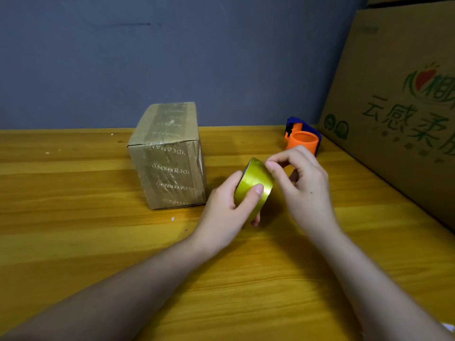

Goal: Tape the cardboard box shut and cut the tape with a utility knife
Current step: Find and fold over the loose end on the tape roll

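A small brown cardboard box (170, 156) stands on the wooden table (73, 217), left of centre; printed clear tape runs over its top and front. To its right, my left hand (226, 210) grips a shiny yellow-green tape roll (253, 184) held above the table, thumb across its outer face. My right hand (302, 183) is at the roll's upper right edge, with forefinger and thumb pinched on the tape surface there. No utility knife is in sight.
An orange and blue tape dispenser (302, 139) sits at the back right of the table, just beyond my right hand. A large printed cardboard carton (394, 107) leans along the right side. A grey wall (172, 50) closes the back.
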